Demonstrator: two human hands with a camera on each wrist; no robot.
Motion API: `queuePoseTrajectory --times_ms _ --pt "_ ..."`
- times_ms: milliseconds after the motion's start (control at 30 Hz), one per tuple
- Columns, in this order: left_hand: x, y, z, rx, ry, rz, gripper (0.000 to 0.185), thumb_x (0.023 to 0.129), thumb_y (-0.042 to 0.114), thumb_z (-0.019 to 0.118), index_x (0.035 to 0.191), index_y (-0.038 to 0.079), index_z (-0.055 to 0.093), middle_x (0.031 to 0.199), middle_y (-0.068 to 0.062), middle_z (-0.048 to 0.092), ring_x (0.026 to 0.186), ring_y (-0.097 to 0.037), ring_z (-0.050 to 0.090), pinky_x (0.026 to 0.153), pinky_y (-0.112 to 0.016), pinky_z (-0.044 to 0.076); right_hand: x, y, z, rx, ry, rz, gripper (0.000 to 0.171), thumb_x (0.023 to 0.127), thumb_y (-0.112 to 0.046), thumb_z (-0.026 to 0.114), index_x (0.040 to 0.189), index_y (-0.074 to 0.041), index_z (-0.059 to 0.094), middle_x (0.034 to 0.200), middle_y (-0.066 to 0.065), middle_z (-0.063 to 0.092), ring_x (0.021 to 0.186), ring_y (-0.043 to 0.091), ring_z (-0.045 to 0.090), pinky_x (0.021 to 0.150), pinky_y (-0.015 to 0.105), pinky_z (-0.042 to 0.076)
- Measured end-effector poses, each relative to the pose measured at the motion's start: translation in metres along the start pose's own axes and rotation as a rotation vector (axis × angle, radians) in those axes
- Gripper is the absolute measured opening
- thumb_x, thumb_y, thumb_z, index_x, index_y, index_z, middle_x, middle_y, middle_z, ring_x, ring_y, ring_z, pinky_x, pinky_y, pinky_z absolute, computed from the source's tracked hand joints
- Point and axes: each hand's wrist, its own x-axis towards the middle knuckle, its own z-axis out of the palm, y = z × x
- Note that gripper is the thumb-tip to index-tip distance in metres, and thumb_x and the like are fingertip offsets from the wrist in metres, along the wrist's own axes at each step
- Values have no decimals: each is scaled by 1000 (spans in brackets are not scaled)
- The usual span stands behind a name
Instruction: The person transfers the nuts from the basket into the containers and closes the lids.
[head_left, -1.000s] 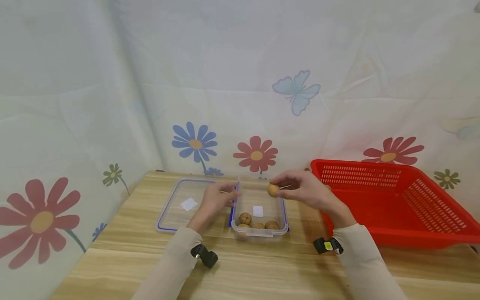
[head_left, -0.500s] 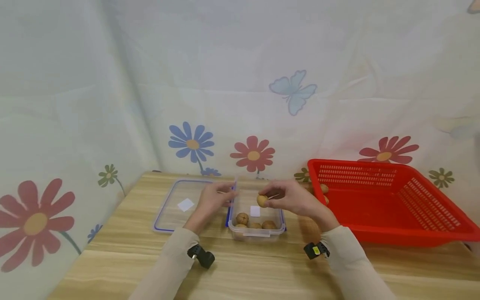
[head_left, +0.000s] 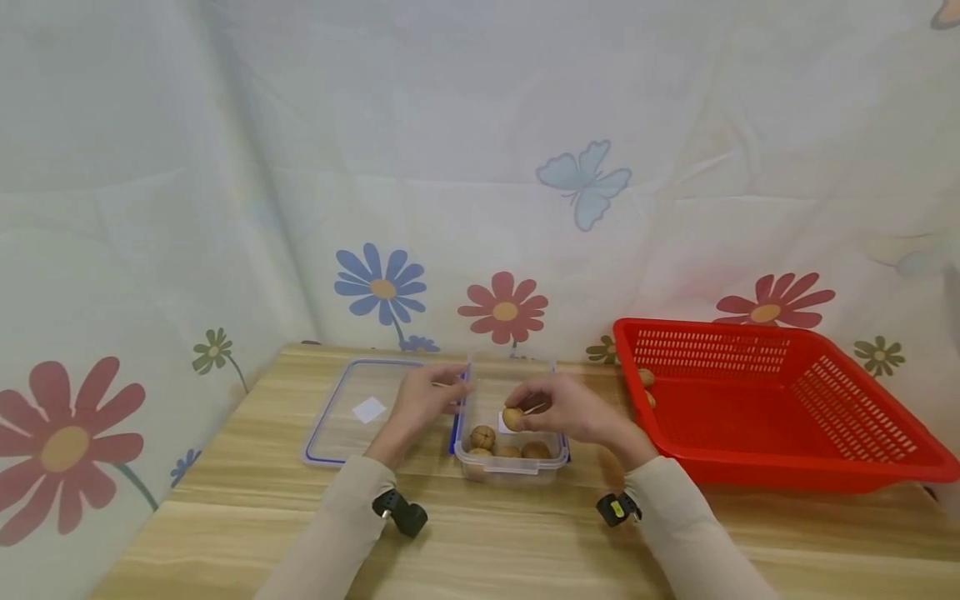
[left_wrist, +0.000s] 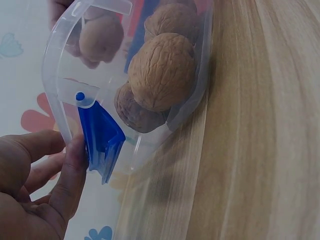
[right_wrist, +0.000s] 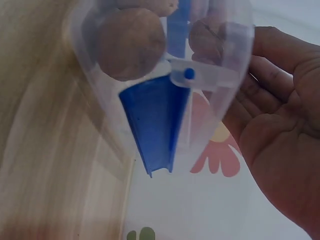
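Note:
A clear plastic container (head_left: 517, 465) with blue side latches stands uncovered on the table. Several walnuts (head_left: 483, 437) lie at its near end, next to a white square on its floor. My left hand (head_left: 422, 402) is at the left rim; in the left wrist view its thumb and index finger pinch the container's edge beside a hanging blue latch (left_wrist: 101, 137). My right hand (head_left: 573, 410) pinches a walnut (head_left: 513, 418) between thumb and fingers, low over the container's opening. Through the clear wall, the right wrist view shows the fingertips within the container.
The blue-edged clear lid (head_left: 330, 421) lies flat to the left, with a white square on it. At right sits a large red basket (head_left: 795, 471), a couple of walnuts (head_left: 647, 378) at its left wall. A flowered curtain (head_left: 420, 167) hangs behind the wooden table (head_left: 480, 542).
My right hand has carried the walnut left and down, from above the container's back right corner to over its middle. The left hand has kept its place at the rim.

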Motion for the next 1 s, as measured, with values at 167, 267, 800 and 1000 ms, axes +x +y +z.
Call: queuePoseTrajectory --times_ms 167,267,800,1000 --pt "0 1 0 -6 1 9 38 97 3 76 134 -3 70 111 -19 75 84 -29 77 74 -34 68 3 2 6 -14 -22 -7 24 95 -11 82 119 -7 78 111 -1 76 102 19 70 99 42 62" --pt "0 1 -1 -8 3 2 38 97 4 77 134 -3 71 111 -19 75 84 -29 77 74 -35 68 5 3 10 -12 -33 -3 24 96 -10 81 119 -7 77 113 0 76 104 21 71 98 40 62" --pt "1 1 -1 -23 -7 -5 39 97 5 77 134 -2 70 112 -20 74 85 -34 77 74 -34 68 8 0 19 -116 -38 27 22 93 -2 81 115 -4 78 112 7 77 102 24 72 97 45 62" --pt "0 2 -1 -16 -3 -9 38 97 5 77 134 -2 71 112 -19 74 85 -31 77 74 -34 68 9 0 20 -131 -41 34 22 93 1 80 115 -2 77 113 12 77 103 26 71 96 45 63"
